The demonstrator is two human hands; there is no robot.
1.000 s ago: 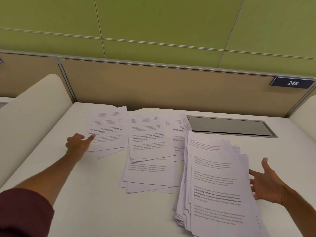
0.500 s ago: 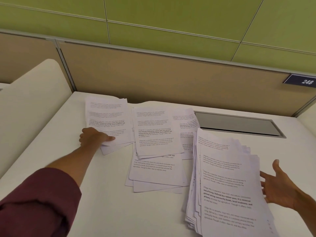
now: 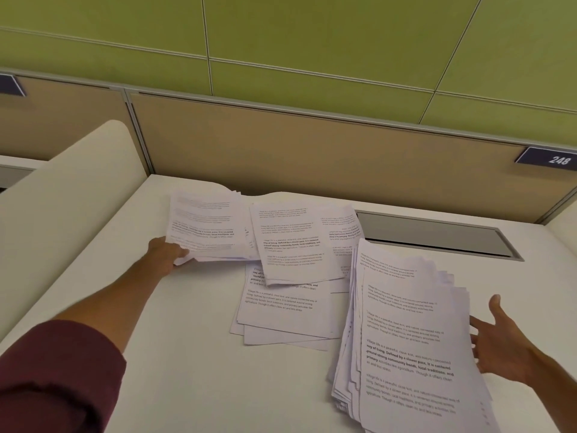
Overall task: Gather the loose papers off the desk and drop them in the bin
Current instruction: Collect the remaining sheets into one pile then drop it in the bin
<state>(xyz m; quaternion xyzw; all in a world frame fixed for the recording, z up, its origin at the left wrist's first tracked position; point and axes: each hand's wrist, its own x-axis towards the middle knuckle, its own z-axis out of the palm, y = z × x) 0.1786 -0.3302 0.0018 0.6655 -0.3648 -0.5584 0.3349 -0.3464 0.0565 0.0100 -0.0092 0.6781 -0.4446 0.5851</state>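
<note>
Printed white sheets lie in loose groups on a white desk (image 3: 175, 364). My left hand (image 3: 164, 253) grips the near left corner of the far-left sheets (image 3: 206, 226), and that corner is lifted off the desk. A middle group of sheets (image 3: 287, 276) lies flat and overlapping. A thick, fanned stack (image 3: 406, 345) sits at the near right. My right hand (image 3: 499, 342) is open, palm against the stack's right edge, fingers spread. No bin is in view.
A tan partition (image 3: 312, 151) runs along the desk's far edge, with a "248" plate (image 3: 549, 159) at the right. A grey recessed cable flap (image 3: 437, 235) sits behind the stack. A cream curved divider (image 3: 62, 201) bounds the left side.
My left hand slid from beside the far-left sheets onto them, closed on their near corner and raised it. My right hand stayed open by the thick stack.
</note>
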